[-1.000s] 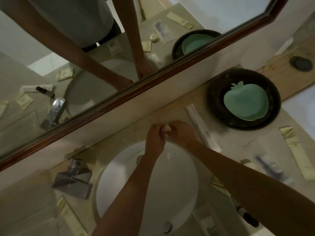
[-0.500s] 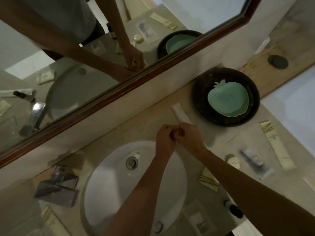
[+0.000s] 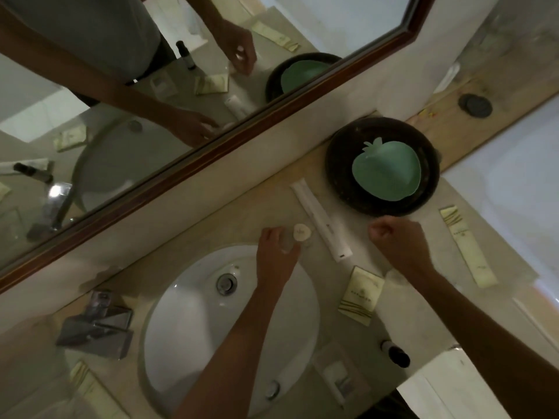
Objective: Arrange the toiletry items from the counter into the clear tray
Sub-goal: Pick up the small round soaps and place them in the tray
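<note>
My left hand grips a small clear bottle with a round cream cap at the sink's far rim. My right hand hovers apart to the right, fingers curled into a fist with nothing visible in it. Between the hands lies a long white packet. A cream sachet, a long cream sachet, a dark bottle and a clear packet lie on the counter. The clear tray is only a faint haze at the lower left.
A white sink sits below my arms, with a chrome faucet to its left. A dark bowl holding a green apple-shaped dish stands at the back right. A framed mirror runs behind. Another sachet lies lower left.
My hands were together on the small item; now they have separated. The right hand moved right in a fist, while the left keeps the capped bottle.
</note>
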